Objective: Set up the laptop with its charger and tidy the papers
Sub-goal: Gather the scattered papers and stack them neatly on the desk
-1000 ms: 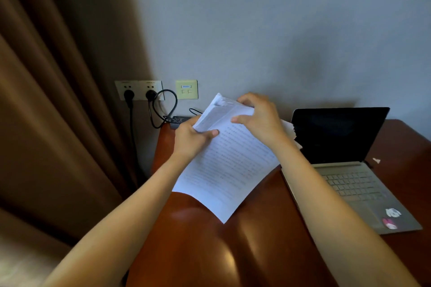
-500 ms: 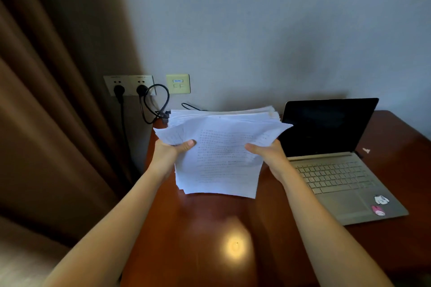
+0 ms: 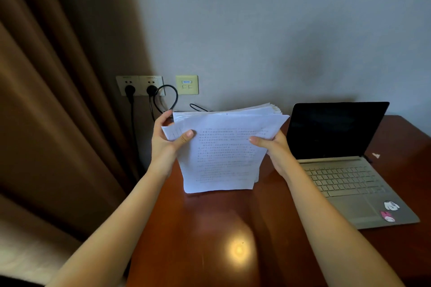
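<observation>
A polished reddish-brown wooden table (image 3: 210, 228) stands against a grey wall (image 3: 256, 30), with a brown curtain (image 3: 58, 100) hanging out beyond the left hand (image 3: 164, 144); that hand grips the left edge of a thick stack of white printed papers (image 3: 224, 161), thumb across the front sheet; the right hand (image 3: 274, 148) grips the opposite edge likewise; the stack stands upright between them, its lower edge seemingly on the table; just right of the right hand sits an open silver laptop (image 3: 338, 182), screen dark; above the left hand is a beige wall socket plate (image 3: 140, 81) with black plugs in it.
</observation>
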